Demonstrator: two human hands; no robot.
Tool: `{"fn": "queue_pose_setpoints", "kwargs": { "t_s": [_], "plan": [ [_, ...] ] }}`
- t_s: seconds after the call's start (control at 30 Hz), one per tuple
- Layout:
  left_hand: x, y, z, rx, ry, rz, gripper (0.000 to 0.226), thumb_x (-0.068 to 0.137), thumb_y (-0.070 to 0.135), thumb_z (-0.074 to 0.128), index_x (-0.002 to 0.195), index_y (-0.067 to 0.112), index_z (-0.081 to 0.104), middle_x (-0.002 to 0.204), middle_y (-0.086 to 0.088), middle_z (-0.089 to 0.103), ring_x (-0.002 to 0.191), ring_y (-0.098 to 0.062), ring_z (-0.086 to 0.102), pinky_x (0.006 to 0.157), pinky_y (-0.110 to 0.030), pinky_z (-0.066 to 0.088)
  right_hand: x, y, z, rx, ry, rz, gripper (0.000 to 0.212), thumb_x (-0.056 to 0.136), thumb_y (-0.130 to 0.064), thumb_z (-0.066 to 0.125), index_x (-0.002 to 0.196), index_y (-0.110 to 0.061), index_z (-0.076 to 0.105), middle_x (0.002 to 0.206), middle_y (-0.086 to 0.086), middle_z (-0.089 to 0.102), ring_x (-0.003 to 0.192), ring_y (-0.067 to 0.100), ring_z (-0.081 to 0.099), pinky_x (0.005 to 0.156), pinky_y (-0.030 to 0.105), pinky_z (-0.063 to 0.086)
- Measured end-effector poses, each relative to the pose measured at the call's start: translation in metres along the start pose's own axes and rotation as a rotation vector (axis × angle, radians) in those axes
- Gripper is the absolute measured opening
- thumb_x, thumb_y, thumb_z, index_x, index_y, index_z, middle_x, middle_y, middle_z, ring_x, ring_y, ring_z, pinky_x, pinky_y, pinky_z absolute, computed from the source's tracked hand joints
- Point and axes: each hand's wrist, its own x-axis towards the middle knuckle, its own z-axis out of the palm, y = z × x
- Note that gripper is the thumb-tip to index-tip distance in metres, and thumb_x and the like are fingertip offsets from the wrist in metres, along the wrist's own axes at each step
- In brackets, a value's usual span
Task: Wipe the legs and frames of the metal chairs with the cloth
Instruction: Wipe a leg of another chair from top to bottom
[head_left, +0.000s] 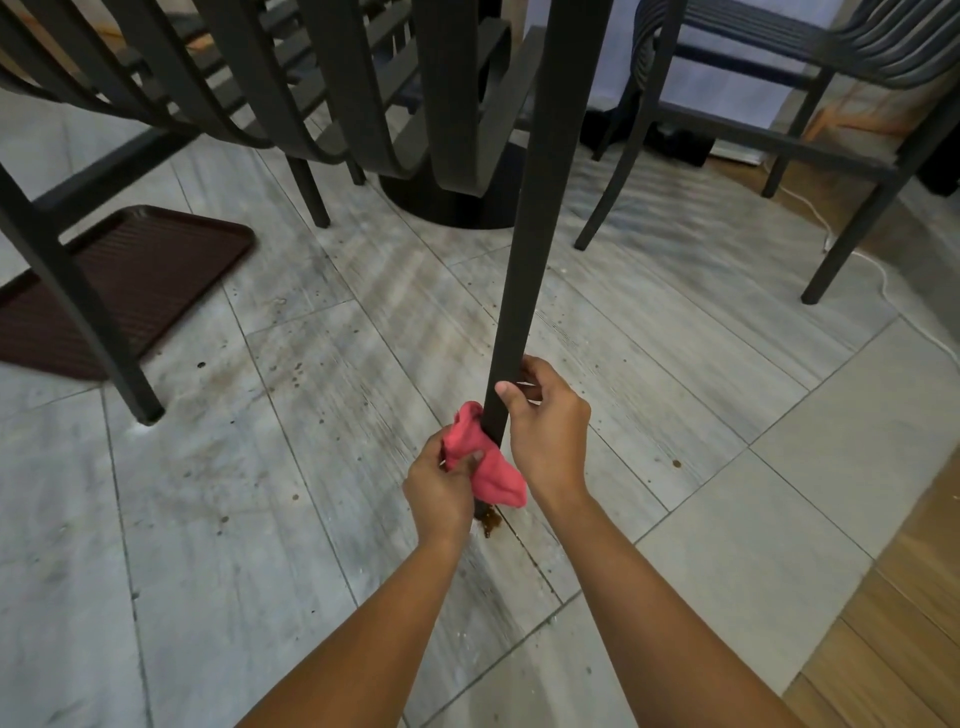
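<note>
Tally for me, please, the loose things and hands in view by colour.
Pink: 1, the cloth
Dark brown: 1, the tray on the floor
White: 1, the cable
Bare hands: 2, left hand, right hand
Total: 5

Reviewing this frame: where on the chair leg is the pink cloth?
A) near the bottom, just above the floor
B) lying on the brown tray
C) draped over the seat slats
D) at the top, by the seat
A: the left hand holds the pink cloth against the chair leg near its foot, while the right hand grips the leg just above.
</note>
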Motion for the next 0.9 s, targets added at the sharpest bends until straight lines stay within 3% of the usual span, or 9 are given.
{"fn": "queue_pose_setpoints", "kwargs": {
  "t_s": [0.27, 0.7, 0.9],
  "plan": [
    [0.001, -0.002, -0.001, -0.005, -0.024, -0.032, 0.038, 0.082, 0.005, 0.067, 0.119, 0.013, 0.061, 0.105, -0.003, 0.067, 0.097, -0.016, 0.063, 0.084, -0.024, 0.05, 0.0, -0.001, -0.001, 0.022, 0.004, 0.001, 0.025, 0.086, -0.013, 0.064, 0.111, -0.012, 0.063, 0.097, -0.005, 0.067, 0.082, 0.001, 0.059, 0.067, -0.004, 0.04],
    [0.003, -0.023, 0.001, 0.056, -0.014, -0.082, 0.027, 0.082, 0.002, 0.066, 0.107, 0.011, 0.064, 0.093, -0.003, 0.067, 0.086, -0.015, 0.063, 0.062, -0.01, 0.045, 0.001, 0.004, 0.001, 0.028, 0.017, -0.012, 0.027, 0.085, -0.013, 0.065, 0.112, -0.012, 0.063, 0.098, -0.003, 0.068, 0.079, 0.0, 0.058, 0.069, 0.001, 0.042],
    [0.007, -0.036, 0.002, 0.085, -0.002, -0.137, 0.02, 0.082, 0.001, 0.063, 0.099, 0.013, 0.065, 0.089, -0.004, 0.068, 0.085, -0.019, 0.064, 0.064, -0.017, 0.046, 0.001, 0.004, 0.002, 0.044, 0.019, -0.006, 0.026, 0.085, -0.012, 0.065, 0.111, -0.012, 0.064, 0.098, -0.003, 0.068, 0.08, 0.001, 0.06, 0.072, 0.005, 0.046]
  ]
}}
